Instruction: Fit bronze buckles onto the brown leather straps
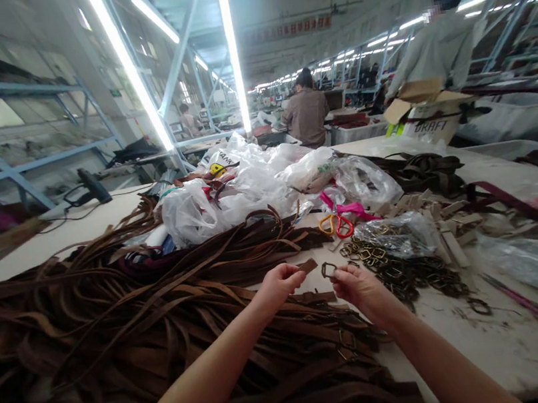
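Between the thumb and fingers of my left hand [280, 285] is the end of a brown leather strap [308, 266]. My right hand [357, 288] pinches a metal buckle [328, 269], held up just right of the strap's tip, with a small gap between them. Beneath my left arm spreads a big tangled heap of brown straps [166, 324]. A pile of dark brass-coloured buckles [404, 275] lies beyond and to the right of my right hand. One loose buckle [480, 306] sits apart from that pile.
Clear plastic bags [257, 190] are heaped at the back of the table. Scissors with red and orange handles [336, 225] lie before them. A pink-handled tool [521, 298] rests at right. A cardboard box [430, 113] stands at back right. People [308, 109] are farther off.
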